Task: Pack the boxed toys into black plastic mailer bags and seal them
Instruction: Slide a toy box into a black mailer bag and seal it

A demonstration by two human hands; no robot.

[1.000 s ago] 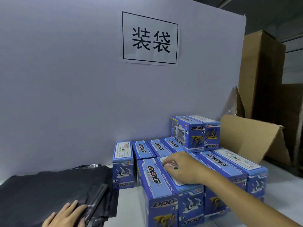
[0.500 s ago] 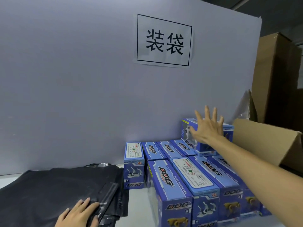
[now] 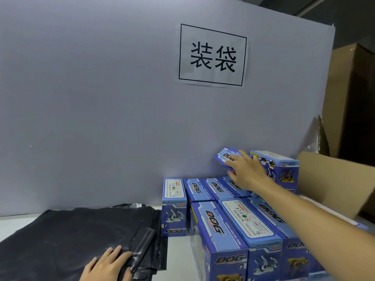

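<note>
Fingers of the left hand (image 3: 110,264) lie flat and relaxed on the stack of black mailer bags (image 3: 81,236) at the near left of the table (image 3: 176,252), pressing the top sheet near its glossy folded edge. Just right of the bags, blue toy boxes (image 3: 233,230) printed "DOG" stand packed side by side in rows, the nearest ones at the lower edge of the view. One box (image 3: 174,207) at the left end of the back row stands a little apart from its neighbours, its label face turned up.

Beyond these rows, the right arm reaches out over the boxes. The right hand (image 3: 247,171) grips a tilted box (image 3: 224,157) on the upper layer, fingers spread over its top and curled round its near edge; whether the box is fully lifted clear cannot be told from here. Just beside it on the right stands another upper box (image 3: 282,167).

Behind everything rises a pale grey board (image 3: 101,108) carrying a paper sign (image 3: 212,55) with two black characters. Brown cardboard cartons (image 3: 345,118) stand at the far right, one with an open flap near the upper boxes.
</note>
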